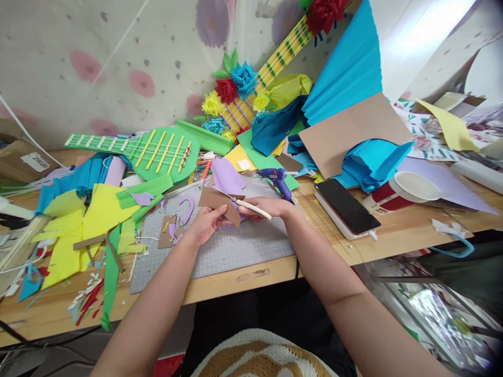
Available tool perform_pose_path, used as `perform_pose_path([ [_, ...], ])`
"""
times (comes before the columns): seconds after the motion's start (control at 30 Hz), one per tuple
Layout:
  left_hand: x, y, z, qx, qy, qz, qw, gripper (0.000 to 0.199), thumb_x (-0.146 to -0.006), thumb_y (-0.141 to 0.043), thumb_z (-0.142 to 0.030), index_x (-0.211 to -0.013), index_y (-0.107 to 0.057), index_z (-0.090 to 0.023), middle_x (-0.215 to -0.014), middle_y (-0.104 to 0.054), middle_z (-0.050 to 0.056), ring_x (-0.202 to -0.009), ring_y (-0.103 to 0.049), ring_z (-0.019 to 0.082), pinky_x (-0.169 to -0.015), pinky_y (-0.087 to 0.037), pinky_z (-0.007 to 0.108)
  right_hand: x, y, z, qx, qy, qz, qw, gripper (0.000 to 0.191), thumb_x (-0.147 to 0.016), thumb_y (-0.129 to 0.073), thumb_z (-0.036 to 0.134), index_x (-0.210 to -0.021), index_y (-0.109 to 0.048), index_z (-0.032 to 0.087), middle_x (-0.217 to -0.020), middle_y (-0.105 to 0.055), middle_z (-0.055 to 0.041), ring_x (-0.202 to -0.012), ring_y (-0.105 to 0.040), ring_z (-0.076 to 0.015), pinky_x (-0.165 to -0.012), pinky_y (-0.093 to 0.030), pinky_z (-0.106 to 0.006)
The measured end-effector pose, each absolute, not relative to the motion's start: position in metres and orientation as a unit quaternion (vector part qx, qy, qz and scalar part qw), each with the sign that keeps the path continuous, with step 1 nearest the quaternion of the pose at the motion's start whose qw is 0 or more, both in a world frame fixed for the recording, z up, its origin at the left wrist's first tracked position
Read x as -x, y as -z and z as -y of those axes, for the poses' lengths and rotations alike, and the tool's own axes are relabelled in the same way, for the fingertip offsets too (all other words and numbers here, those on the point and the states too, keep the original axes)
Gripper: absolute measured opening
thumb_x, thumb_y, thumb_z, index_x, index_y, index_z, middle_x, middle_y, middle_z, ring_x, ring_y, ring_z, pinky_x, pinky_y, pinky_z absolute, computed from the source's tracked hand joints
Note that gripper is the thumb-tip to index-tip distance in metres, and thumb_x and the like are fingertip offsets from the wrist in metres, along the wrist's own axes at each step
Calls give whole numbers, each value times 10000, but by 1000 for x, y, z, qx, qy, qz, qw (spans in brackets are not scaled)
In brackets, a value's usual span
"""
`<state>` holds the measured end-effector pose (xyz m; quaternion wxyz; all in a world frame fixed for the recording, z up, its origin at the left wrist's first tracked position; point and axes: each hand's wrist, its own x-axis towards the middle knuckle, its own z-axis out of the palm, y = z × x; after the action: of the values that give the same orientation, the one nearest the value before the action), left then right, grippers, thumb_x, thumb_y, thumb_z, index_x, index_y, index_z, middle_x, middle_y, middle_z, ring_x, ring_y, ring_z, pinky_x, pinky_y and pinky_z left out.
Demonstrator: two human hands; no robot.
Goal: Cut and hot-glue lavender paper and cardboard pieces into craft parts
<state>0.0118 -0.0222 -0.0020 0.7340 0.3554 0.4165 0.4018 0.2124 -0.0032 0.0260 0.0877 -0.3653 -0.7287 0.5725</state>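
My left hand (207, 224) pinches the lower left edge of a small piece of brown cardboard (214, 199) above the grey cutting mat (251, 251). In my right hand (264, 206) are scissors with white handles (257, 210), their blades lying across the upper part of the cardboard. Right behind the cardboard is a sheet of purple paper (228, 177). A blue glue gun (277, 182) rests just beyond my right hand. Purple scraps (187, 208) and a small cardboard scrap (167, 230) lie on the mat to the left.
A green paper guitar (165, 154) lies at the back left; a yellow one (281, 55) with paper flowers leans on the wall. To the right are a black phone (348, 205), a red and white cup (401, 192) and large cardboard (353, 131). Yellow paper (108, 212) covers the left.
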Motion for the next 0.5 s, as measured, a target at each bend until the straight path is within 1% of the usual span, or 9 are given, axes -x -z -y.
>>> perform_pose_path([
  [0.17,-11,4,21,-352,-400,-416,737,147,-691,-688,-191,-799,-659,-96,-746,-710,72,-628,-663,149,-529,-552,217,-211,-27,3,375,-583,716,86,572,-710,-435,737,-730,-414,166,-569,-338,68,-493,-296,-49,-451,-265,-202],
  [0.37,-6,4,19,-371,-379,-422,735,143,-702,-683,-192,-808,-659,-99,-736,-708,84,-633,-667,167,-531,-555,239,-214,-26,-1,402,-574,709,70,535,-701,-504,694,-714,-423,165,-593,-396,53,-513,-358,-58,-475,-313,-212],
  [0.5,0,2,18,-383,-359,-430,735,160,-681,-699,-182,-817,-661,-106,-746,-711,88,-631,-665,170,-512,-547,229,-215,-25,-3,403,-583,702,63,533,-685,-527,690,-700,-410,170,-584,-390,57,-499,-354,-56,-461,-306,-212],
])
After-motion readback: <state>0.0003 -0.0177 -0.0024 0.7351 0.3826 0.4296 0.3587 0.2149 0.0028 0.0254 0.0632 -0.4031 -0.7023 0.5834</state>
